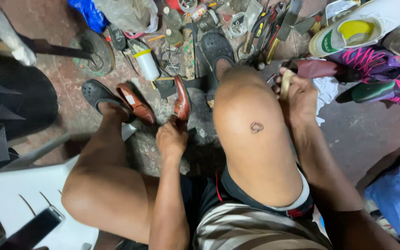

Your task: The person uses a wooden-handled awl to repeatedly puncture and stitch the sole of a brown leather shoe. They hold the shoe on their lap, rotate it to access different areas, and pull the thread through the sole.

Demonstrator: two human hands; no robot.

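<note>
Fingers of our left hand are closing around the heel end of a brown leather shoe, which we are holding on its side, toe pointing away from us, just above the concrete floor between our knees. Fingers of our right hand are wrapping around a pale, rounded tool beside our right knee; we cannot tell what kind of tool it is.

We are sitting on a white plastic chair, with a dark phone lying on its seat near our left thigh.

Just left of the held shoe, a second brown shoe is lying on the floor, touching our left foot in a dark clog. Beyond it, a white plastic bottle is standing. Farther off, hand tools are lying scattered. At far right, a white sneaker is resting above a shoe with pink laces.
</note>
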